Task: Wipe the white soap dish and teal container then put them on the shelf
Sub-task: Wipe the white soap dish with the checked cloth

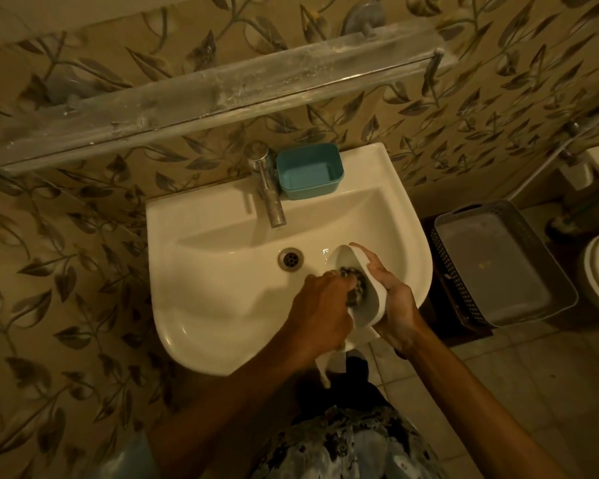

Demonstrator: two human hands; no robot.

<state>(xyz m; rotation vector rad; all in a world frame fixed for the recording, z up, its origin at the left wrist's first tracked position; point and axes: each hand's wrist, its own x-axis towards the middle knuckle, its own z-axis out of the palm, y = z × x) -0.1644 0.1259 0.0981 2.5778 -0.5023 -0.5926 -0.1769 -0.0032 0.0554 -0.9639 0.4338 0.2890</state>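
left hand (320,305): fingers curled tight round a bunched dark-patterned cloth (355,288), pushing it into the dish's hollow
right hand (394,299): wraps the soap dish (368,299) from outside, thumb along the rim, one fingertip hooked over the far end
soap dish: plain white, smooth, rounded ends; over the front right of the sink (222,271), tipped on its side, hollow facing left, long axis running away from the person
teal container (310,171): upright on the sink's back ledge, just right of the tap (268,188), long side running across
shelf (222,95): dusty glass, on the wall above

The teal container (310,171) sits on sink rim (194,212) beside tap (269,191)
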